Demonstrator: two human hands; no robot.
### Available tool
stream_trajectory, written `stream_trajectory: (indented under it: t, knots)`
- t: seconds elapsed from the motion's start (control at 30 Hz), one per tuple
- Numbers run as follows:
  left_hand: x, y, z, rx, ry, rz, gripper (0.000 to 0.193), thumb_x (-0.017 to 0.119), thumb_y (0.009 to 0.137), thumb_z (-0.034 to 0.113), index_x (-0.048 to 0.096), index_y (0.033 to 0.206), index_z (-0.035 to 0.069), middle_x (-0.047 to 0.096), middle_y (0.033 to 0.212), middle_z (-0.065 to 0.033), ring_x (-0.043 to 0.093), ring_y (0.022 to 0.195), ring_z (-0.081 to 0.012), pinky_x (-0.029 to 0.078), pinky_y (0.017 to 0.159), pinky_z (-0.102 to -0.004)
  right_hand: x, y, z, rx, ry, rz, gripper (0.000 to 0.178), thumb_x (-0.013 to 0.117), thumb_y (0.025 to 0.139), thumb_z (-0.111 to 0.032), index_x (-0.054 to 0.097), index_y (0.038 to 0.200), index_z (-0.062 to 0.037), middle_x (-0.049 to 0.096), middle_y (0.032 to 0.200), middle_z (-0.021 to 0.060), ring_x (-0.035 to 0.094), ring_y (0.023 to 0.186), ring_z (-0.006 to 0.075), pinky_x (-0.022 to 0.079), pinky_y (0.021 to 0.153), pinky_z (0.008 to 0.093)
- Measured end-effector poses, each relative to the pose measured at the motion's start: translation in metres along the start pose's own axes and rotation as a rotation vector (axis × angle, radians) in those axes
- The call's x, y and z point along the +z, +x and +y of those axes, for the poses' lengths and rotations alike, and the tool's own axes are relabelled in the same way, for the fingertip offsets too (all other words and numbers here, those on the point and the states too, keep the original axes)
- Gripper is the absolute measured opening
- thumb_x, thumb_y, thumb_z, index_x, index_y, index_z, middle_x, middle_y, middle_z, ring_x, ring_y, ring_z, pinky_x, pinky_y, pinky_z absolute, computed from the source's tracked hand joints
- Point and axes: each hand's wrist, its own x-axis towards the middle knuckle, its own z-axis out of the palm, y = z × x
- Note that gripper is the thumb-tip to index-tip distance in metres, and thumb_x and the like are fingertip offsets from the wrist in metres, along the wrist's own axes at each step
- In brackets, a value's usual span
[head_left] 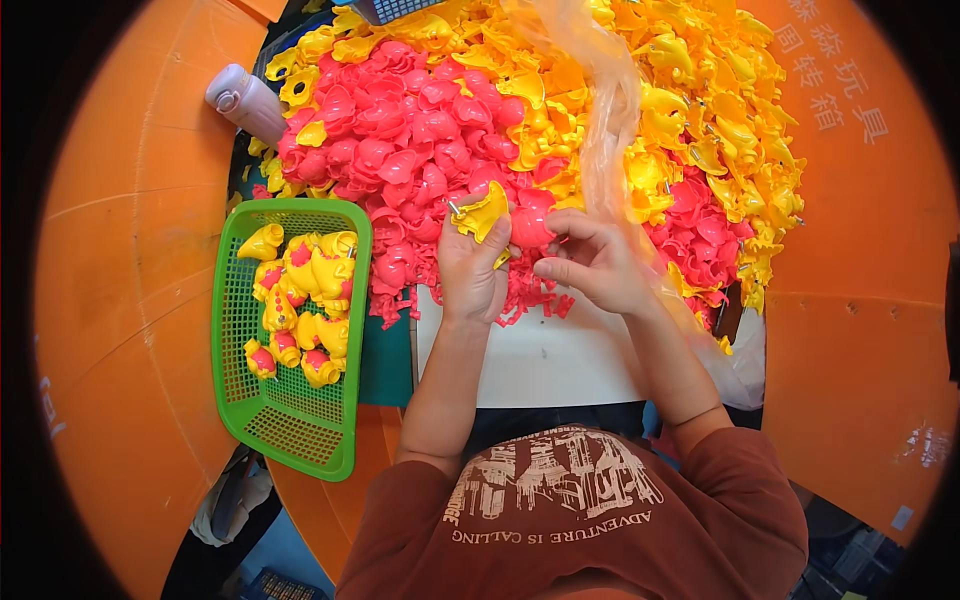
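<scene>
Head view: holding yellow shell (480, 214) in left hand (472, 270), pinched between thumb and fingers, with metal pin (454, 207) sticking out on its left. Between both hands: pink shell (531, 227), just beside the right fingertips. In right hand (605, 268): thumb and index apart, bent toward pink shell; can't tell if touching or gripping it.

Judging by gloss, likely light, stiff, thin plastic. Probably slick on the domed faces, weaker at thin edges. Best taken by the rim, clear of the pin, with a light pinch.

Beyond hands, on desk (535, 365): pink heap (345, 130), yellow heap (690, 60). Left of left hand: green basket (364, 300) with yellow-and-pink figures (328, 270).
</scene>
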Motion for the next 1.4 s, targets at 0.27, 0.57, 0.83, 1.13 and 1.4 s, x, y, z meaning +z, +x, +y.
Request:
stream_trajectory:
  t: [0.27, 0.57, 0.83, 1.13, 1.4]
  knots:
    - [0.003, -0.001, -0.008, -0.091, -0.189, 0.032, 0.031, 0.057, 0.087, 0.001, 0.045, 0.115, 0.007, 0.056, 0.104, -0.0093, 0.057, 0.082, -0.0139, 0.048, 0.064, -0.0242, -0.002, 0.0, 0.015, 0.294, 0.371, 0.156, 0.017, 0.064, 0.083, -0.001, 0.061, 0.099, -0.0011, 0.063, 0.095, 0.0039, 0.058, 0.082, 0.0098, 0.048, 0.072, 0.0254]
    - [0.021, -0.007, 0.002, -0.089, -0.098, 0.06, 0.032, 0.056, 0.088, 0.003, 0.044, 0.117, 0.006, 0.056, 0.104, -0.0081, 0.058, 0.085, -0.0147, 0.05, 0.066, -0.0247, 0.014, 0.004, 0.004, -0.283, -0.247, 0.258, 0.009, 0.059, 0.084, 0.001, 0.065, 0.091, 0.002, 0.059, 0.091, 0.0045, 0.057, 0.079, 0.0098, 0.046, 0.069, 0.022]
    - [0.002, -0.003, -0.006, -0.077, -0.101, 0.026, 0.033, 0.064, 0.081, -0.003, 0.049, 0.109, 0.006, 0.058, 0.095, -0.0065, 0.059, 0.078, -0.0135, 0.049, 0.061, -0.0239, 0.008, 0.001, -0.009, 0.321, 0.214, 0.215, 0.02, 0.062, 0.085, -0.006, 0.062, 0.104, 0.0008, 0.056, 0.102, 0.0042, 0.055, 0.09, 0.0097, 0.044, 0.078, 0.0218]
    - [0.006, -0.006, -0.001, -0.112, 0.106, -0.017, 0.036, 0.064, 0.082, -0.001, 0.047, 0.113, 0.004, 0.058, 0.098, -0.0083, 0.059, 0.083, -0.0137, 0.05, 0.067, -0.0241, -0.023, 0.027, -0.059, 0.291, -0.407, -0.098, 0.012, 0.063, 0.084, -0.008, 0.065, 0.09, 0.0028, 0.061, 0.07, 0.0012, 0.056, 0.063, 0.0063, 0.046, 0.059, 0.021]
    - [0.014, -0.006, 0.002, -0.286, -0.214, -0.093, 0.055, 0.017, 0.099, 0.045, 0.038, 0.127, 0.003, 0.05, 0.121, -0.014, 0.049, 0.113, -0.0236, 0.039, 0.098, -0.0396, 0.0, 0.006, -0.043, 0.25, 0.088, 0.027, 0.009, 0.064, 0.083, -0.007, 0.066, 0.086, 0.0016, 0.064, 0.083, 0.0069, 0.062, 0.075, 0.0121, 0.049, 0.068, 0.0216]
